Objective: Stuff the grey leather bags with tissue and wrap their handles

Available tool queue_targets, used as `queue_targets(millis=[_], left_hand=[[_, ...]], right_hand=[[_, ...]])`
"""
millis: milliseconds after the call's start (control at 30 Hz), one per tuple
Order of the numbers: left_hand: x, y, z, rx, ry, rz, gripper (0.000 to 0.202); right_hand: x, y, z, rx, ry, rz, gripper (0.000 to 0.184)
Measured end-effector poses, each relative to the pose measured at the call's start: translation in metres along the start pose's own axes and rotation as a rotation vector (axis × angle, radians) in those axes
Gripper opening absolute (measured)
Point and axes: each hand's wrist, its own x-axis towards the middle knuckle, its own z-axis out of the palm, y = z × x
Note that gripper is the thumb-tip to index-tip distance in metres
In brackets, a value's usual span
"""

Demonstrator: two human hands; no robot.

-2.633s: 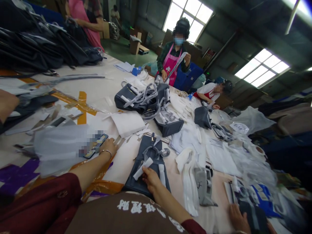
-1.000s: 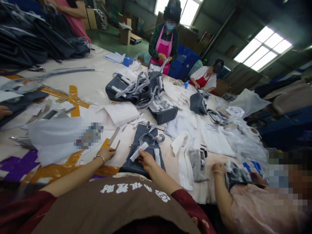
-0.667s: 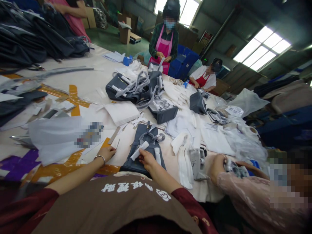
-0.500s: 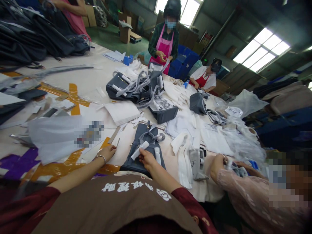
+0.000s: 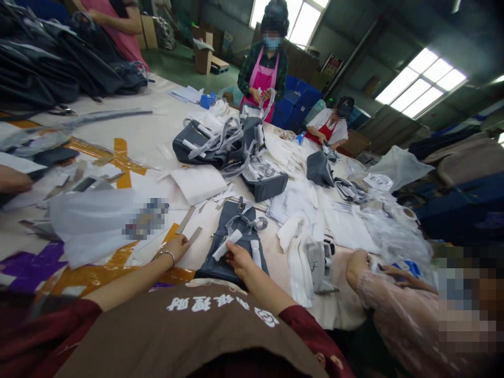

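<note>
A dark blue-grey bag (image 5: 220, 269) lies in front of me on the table, its straps wrapped in clear plastic and white sleeves. My right hand (image 5: 239, 258) is closed on a white-wrapped strap (image 5: 227, 245) across the middle of the bag. To the left of the bag, my left hand (image 5: 177, 248) pinches the lower end of a short grey-brown strip (image 5: 196, 236). A similar strip (image 5: 186, 219) lies on the table just beyond that hand. The right palm and part of the bag's lower edge are hidden.
More dark bags (image 5: 264, 186) with plastic-wrapped straps sit farther back. White paper sheets (image 5: 199, 184) and a translucent bag (image 5: 86, 226) lie to the left. White cloth strips (image 5: 298, 270) are on the right. A co-worker's pink sleeve (image 5: 388, 304) is close by at right; other people stand across the table.
The strip in my left hand has turned, so its broad face shows. My right hand stays on the wrapped strap. At the far left, another person's hand has come into view.
</note>
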Motion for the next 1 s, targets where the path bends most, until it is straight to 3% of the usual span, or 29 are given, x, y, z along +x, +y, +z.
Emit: queue_targets(millis=[133, 367, 567, 1000], left_hand=[[0.000, 0.010, -0.001, 0.032, 0.004, -0.034, 0.046], [0.003, 0.020, -0.005, 0.088, 0.054, -0.030, 0.028], [-0.001, 0.028, -0.013, 0.122, 0.047, -0.041, 0.026], [-0.015, 0.038, -0.012, 0.277, 0.047, 0.061, 0.032]], right_hand=[[0.001, 0.000, -0.001, 0.005, 0.002, 0.002, 0.019], [0.001, -0.001, -0.002, 0.017, 0.000, 0.013, 0.020], [0.002, -0.002, -0.001, 0.023, -0.006, 0.015, 0.018], [0.003, -0.002, -0.003, 0.053, -0.011, 0.020, 0.017]])
